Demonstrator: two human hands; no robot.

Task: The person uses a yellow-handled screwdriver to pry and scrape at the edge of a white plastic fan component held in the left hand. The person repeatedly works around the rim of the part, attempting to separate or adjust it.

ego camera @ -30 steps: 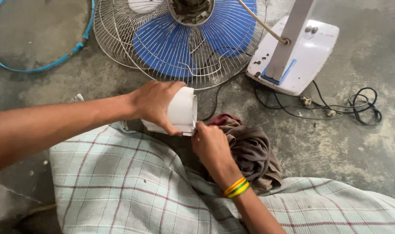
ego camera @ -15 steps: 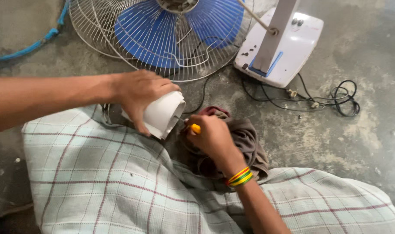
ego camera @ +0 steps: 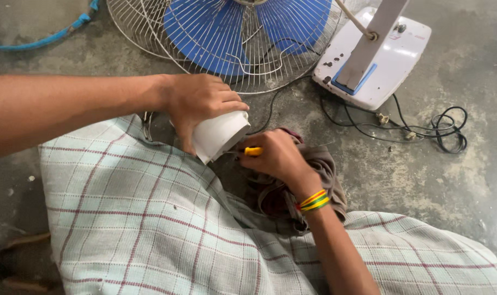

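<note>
While the right hand (ego camera: 278, 158) grips a yellow-handled tool (ego camera: 253, 151) against the white housing (ego camera: 220, 134), the left hand (ego camera: 196, 104) clasps that housing above the checked cloth (ego camera: 144, 218). Beyond lies the fan guard (ego camera: 226, 49).

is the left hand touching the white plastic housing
Touching. The head view shows the left hand wrapped over the top of the white plastic housing, fingers and thumb pressed on its surface with no gap, above the checked cloth.
</note>
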